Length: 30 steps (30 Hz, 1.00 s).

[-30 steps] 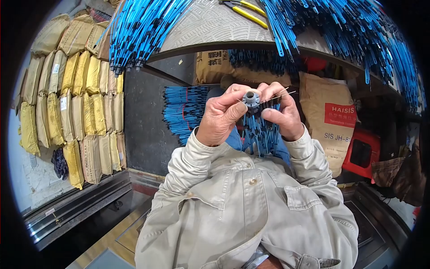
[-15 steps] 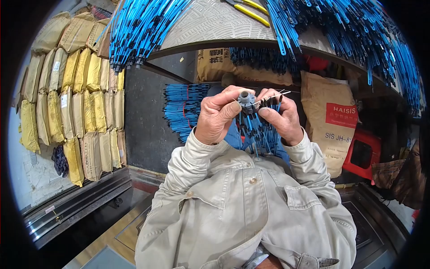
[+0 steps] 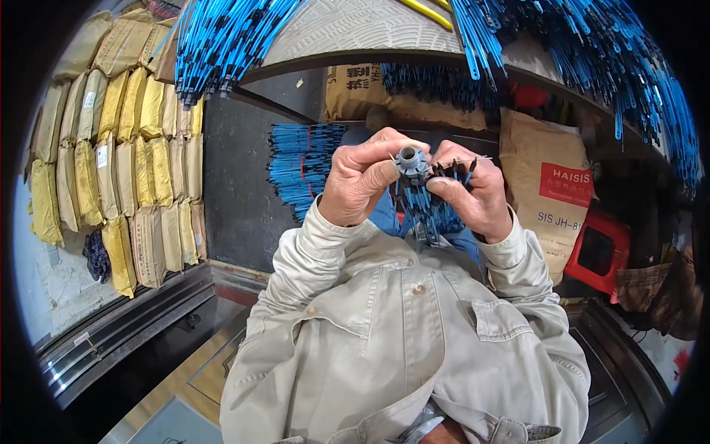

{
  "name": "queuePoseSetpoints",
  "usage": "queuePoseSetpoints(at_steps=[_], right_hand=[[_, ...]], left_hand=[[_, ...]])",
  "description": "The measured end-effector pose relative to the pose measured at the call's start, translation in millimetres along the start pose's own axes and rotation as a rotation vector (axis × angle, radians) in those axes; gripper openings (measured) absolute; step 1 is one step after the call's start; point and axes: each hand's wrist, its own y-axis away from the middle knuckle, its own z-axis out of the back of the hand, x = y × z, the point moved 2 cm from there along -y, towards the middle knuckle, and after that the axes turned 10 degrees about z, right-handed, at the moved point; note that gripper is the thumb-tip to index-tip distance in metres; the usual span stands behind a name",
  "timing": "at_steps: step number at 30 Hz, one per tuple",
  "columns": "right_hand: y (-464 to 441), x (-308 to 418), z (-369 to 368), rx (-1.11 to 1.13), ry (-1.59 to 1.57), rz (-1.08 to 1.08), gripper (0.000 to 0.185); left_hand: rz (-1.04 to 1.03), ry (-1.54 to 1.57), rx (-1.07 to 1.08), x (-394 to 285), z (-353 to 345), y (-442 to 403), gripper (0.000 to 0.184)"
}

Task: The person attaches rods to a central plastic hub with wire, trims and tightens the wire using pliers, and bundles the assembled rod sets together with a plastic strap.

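Note:
My left hand point(image 3: 361, 179) is closed, thumb and fingers pinching a grey ribbed plastic hub point(image 3: 411, 160) with a round hole facing up. Blue strips with black ends point(image 3: 423, 207) hang beneath the hub, over my lap. A thin wire point(image 3: 473, 158) passes by the hub, and several black-tipped strips are strung along it to the right. My right hand point(image 3: 479, 194) is closed around these strips, its thumb pressing on their black ends next to the hub. Fingers hide part of the wire and some strip ends.
Overhead, a worktop point(image 3: 355, 33) carries blue strip piles point(image 3: 229, 44) and yellow-handled pliers point(image 3: 429, 11). Tied blue bundles point(image 3: 299, 166) lie left of my hands. A brown paper sack point(image 3: 536, 214) and a red plastic stool point(image 3: 617, 248) stand at right; stacked sacks point(image 3: 122, 174) line the left.
My right hand has shifted slightly right and down, and its fingers have closed further over the wire. The strip ends now fan out beside the hub. The camera view has tilted a little.

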Motion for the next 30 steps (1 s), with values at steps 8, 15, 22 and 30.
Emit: queuePoseSetpoints(at_steps=[8, 15, 22, 30], right_hand=[[2, -23, -2, 0.037, -0.271, -0.145, 0.016], [0, -28, -10, -0.095, -0.602, -0.168, 0.029], [4, -26, -16, -0.163, -0.628, 0.049, 0.038], [9, -12, -13, -0.143, -0.424, -0.112, 0.043]], left_hand=[[0.057, -0.004, 0.042, 2, 3, 1, 0.042], [0.068, -0.092, 0.089, -3, 2, 1, 0.039], [0.051, -0.053, 0.076, 0, -1, 5, 0.032], [0.045, -0.098, 0.064, -3, -1, 8, 0.031]])
